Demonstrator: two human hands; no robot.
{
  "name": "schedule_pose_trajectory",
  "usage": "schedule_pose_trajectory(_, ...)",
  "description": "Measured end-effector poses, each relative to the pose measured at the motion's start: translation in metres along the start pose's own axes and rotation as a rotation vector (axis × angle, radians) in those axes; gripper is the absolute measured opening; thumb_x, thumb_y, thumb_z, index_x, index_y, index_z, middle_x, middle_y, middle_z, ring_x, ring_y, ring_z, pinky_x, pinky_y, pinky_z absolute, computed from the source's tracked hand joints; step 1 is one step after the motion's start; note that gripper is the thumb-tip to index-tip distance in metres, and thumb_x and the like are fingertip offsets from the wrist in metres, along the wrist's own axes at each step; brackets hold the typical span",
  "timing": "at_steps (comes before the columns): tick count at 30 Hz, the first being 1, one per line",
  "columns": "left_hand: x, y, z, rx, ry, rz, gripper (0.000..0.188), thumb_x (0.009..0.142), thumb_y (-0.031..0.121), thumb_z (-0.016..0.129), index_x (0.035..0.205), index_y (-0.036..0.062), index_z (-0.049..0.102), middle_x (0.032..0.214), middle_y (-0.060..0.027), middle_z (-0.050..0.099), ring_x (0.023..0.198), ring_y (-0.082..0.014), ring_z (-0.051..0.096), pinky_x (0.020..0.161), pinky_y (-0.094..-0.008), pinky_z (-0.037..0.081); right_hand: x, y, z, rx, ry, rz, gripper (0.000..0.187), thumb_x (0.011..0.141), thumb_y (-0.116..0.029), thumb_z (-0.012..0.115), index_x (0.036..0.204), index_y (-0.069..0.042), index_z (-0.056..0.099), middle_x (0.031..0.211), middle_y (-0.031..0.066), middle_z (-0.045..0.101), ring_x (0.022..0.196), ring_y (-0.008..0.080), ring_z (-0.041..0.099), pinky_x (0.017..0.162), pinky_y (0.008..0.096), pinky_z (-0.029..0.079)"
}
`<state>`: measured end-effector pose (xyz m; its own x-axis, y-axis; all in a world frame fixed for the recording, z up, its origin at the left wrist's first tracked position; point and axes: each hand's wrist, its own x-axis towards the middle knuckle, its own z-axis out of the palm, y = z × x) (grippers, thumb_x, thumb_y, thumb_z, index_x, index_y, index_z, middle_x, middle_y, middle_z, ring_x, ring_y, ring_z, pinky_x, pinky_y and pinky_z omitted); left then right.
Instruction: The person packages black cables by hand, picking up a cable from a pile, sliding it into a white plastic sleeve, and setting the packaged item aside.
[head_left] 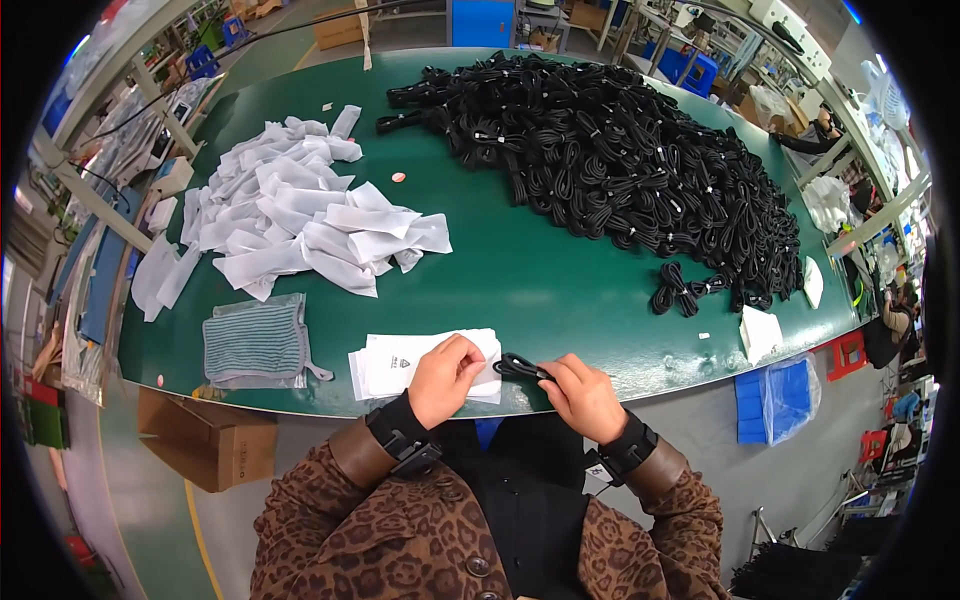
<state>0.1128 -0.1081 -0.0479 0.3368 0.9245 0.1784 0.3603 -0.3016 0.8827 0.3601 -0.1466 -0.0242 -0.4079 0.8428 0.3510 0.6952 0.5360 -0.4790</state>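
Note:
A stack of flat white bags with small dark print lies at the table's near edge in front of me. My left hand is closed at the stack's right part, thumb and fingertips pinched on the top bag. From the right, my right hand grips a coiled black cable between thumb and fingers. The cable's looped end points left and reaches the bag's right edge; whether any of it is inside the bag, I cannot tell.
A big heap of bundled black cables covers the table's far right. White packets are piled at the left, above a striped grey-green cloth in clear plastic. A cardboard box and a blue bin stand below the near edge.

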Motion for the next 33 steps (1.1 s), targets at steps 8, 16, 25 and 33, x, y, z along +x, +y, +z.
schedule_pose_trajectory(8, 0.006, 0.007, -0.007, 0.153, -0.094, 0.429, 0.017, 0.078, -0.005, 0.069, 0.090, 0.0005, 0.059, 0.098, -0.0101, 0.062, 0.092, -0.0286, 0.060, 0.079, -0.0360, 0.050, 0.021, -0.002, -0.011, 0.409, -0.368, 0.510, 0.020, 0.093, -0.015, 0.067, 0.107, -0.002, 0.063, 0.088, 0.0078, 0.059, 0.062, 0.0235, 0.061, 0.056, 0.0328, 0.051)
schedule_pose_trajectory(16, 0.016, 0.022, -0.008, 0.164, -0.068, 0.518, 0.020, 0.075, -0.006, 0.070, 0.089, 0.0022, 0.058, 0.104, -0.0114, 0.062, 0.100, -0.0327, 0.057, 0.085, -0.0394, 0.049, 0.014, 0.004, 0.006, 0.692, -0.131, 0.499, 0.018, 0.094, -0.012, 0.066, 0.110, -0.003, 0.067, 0.097, 0.0087, 0.060, 0.080, 0.0148, 0.060, 0.063, 0.0252, 0.048)
schedule_pose_trajectory(25, 0.038, 0.037, -0.031, -0.088, -0.055, 0.240, 0.012, 0.088, 0.005, 0.068, 0.087, 0.0026, 0.056, 0.110, -0.0113, 0.064, 0.104, -0.0268, 0.059, 0.091, -0.0387, 0.048, 0.041, -0.023, -0.005, 0.557, 0.204, -0.001, 0.025, 0.088, 0.000, 0.069, 0.113, -0.004, 0.068, 0.114, 0.0131, 0.056, 0.092, 0.0199, 0.058, 0.078, 0.0309, 0.051)
schedule_pose_trajectory(33, 0.088, 0.019, -0.127, -0.944, 0.169, -0.075, 0.016, 0.104, 0.012, 0.049, 0.107, -0.0022, 0.057, 0.111, -0.0123, 0.065, 0.105, -0.0210, 0.064, 0.093, -0.0398, 0.053, 0.049, 0.020, -0.019, 0.246, 0.191, 0.083, 0.026, 0.086, -0.001, 0.069, 0.112, -0.005, 0.067, 0.112, 0.0136, 0.058, 0.097, 0.0259, 0.061, 0.082, 0.0342, 0.051)
